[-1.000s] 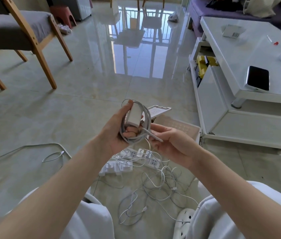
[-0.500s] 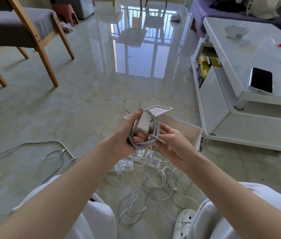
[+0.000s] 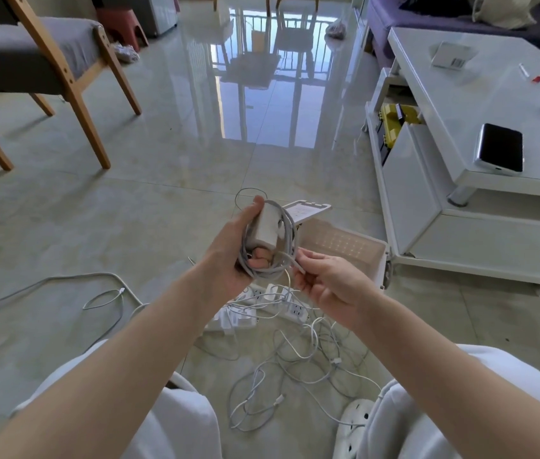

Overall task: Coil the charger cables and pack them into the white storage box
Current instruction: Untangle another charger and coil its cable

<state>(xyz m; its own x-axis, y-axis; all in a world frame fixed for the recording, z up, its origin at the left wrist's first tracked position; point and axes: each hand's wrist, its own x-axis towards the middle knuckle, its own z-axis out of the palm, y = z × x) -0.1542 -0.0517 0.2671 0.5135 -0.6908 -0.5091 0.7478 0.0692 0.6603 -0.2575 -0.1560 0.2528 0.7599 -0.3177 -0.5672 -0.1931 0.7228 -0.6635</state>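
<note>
My left hand [image 3: 229,256] grips a white charger brick [image 3: 266,228] with its grey cable [image 3: 287,260] coiled in loops around it. My right hand [image 3: 325,279] pinches the loose plug end of that cable [image 3: 296,266] just right of the coil. Behind both hands, the white storage box [image 3: 382,256] stands open on the floor, its lid [image 3: 305,210] lying at the far side. A tangle of white cables [image 3: 295,356] and white power strips [image 3: 262,303] lies on the floor below my hands.
A long grey cable [image 3: 63,283] trails across the floor at left. A white coffee table [image 3: 480,104] with a phone [image 3: 500,148] stands at right. A wooden chair [image 3: 46,58] is at far left. My knees and a white shoe [image 3: 354,425] are at the bottom.
Both hands and the coiled charger have stayed together, shifting slightly in view. My right hand has slid to the cable's plug end, with the coil's tail drawn tighter.
</note>
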